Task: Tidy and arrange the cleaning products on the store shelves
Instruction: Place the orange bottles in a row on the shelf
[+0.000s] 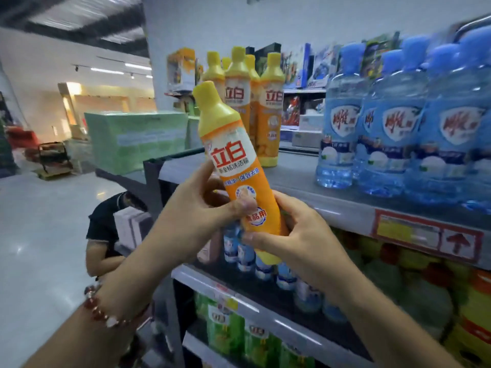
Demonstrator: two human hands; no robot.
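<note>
1. Here I hold a tall orange plastic dish soap bottle with a yellow cap and a white label with red letters (236, 166) up in front of the shelves.
2. My left hand (198, 208) wraps around the middle of the bottle, and my thumb presses on the front of the label.
3. My right hand (295, 235) grips the bottom part of the bottle from the other side, with its fingers curled around it.
4. The bottle is tilted, so its yellow cap leans up and to the left, and its yellow bottom points down.
5. It is up in the air and touches no shelf.
6. On my left wrist is a bracelet of red and pale beads (106, 309).
7. Behind the bottle is the grey top shelf (297, 179).
8. A small group of the same orange soap bottles with yellow caps (255, 107) stands upright on it, near the left end.
9. To the right on that shelf stand big clear blue bottles with blue caps (398, 123), close together in a row.
10. A red and yellow price tag with an arrow (425, 237) is stuck on the front edge of the top shelf.
11. One shelf down are small blue and white bottles (263, 264), partly hidden by my hands.
12. Lower still stand green bottles (233, 330).
13. At the far right are blurry yellow and orange containers (473, 314).
14. On the left, a person in a dark top (106, 221) bends down by the end of the shelves.
</note>
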